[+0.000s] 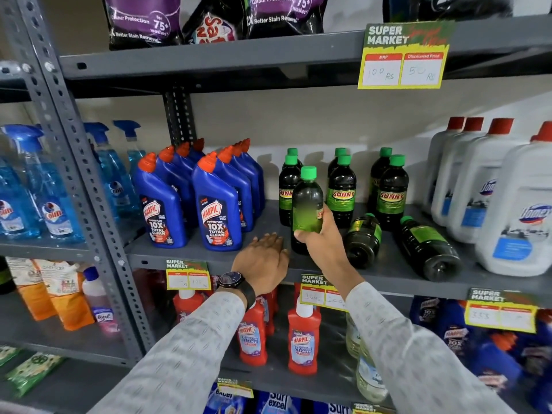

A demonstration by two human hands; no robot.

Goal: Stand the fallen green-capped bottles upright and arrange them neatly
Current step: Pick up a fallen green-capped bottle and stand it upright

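Dark green-capped bottles with green labels stand on the grey middle shelf point(209, 258). My right hand point(321, 236) grips one such bottle point(307, 201) upright at the shelf front, label turned away. My left hand point(265, 261) rests flat on the shelf just left of it, fingers apart, holding nothing. Behind stand several upright bottles in three short rows, such as one point(342, 191) and another point(392, 192). Two bottles lie fallen with bases toward me: one point(363, 240) right of my right hand, a second point(428, 249) farther right.
Blue toilet-cleaner bottles point(216, 204) crowd the shelf to the left. Large white red-capped jugs point(513, 210) stand to the right. A price tag point(403, 56) hangs from the shelf above. Red bottles point(303, 339) fill the shelf below; blue spray bottles point(44, 186) sit in the left bay.
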